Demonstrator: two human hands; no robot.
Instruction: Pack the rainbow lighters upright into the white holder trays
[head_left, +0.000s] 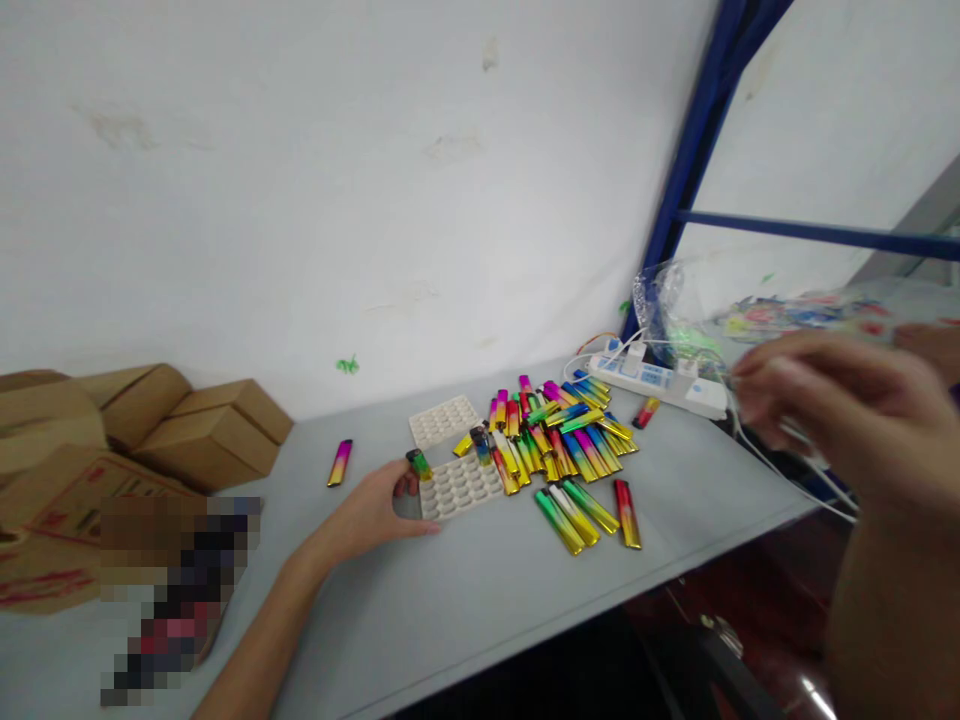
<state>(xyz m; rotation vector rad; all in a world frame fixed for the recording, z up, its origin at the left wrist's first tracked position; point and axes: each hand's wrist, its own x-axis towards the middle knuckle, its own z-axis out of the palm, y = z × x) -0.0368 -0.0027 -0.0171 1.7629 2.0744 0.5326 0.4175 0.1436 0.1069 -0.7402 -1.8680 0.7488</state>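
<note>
At the left end of a white tray with several slots (461, 484), my left hand (375, 515) grips its edge, thumb along the front and fingers curled behind. In the tray's back left corner stands a green and gold lighter (419, 464); a blue lighter (481, 446) stands at the back right. My right hand (832, 410) is raised off to the right, apart from the table and blurred by motion. Its fingers look bent, but whether they hold anything cannot be seen. Right of the tray lies a heap of shiny multicoloured lighters (555, 430).
Behind lies a second white tray (444, 421). A purple and gold lighter (340, 463) lies alone at left. Cardboard boxes (210, 430) and a pixelated phone-like object (184, 600) occupy the left side. A power strip (660, 383) with cables, a clear plastic bag (795, 315) and a blue frame (682, 170) are right.
</note>
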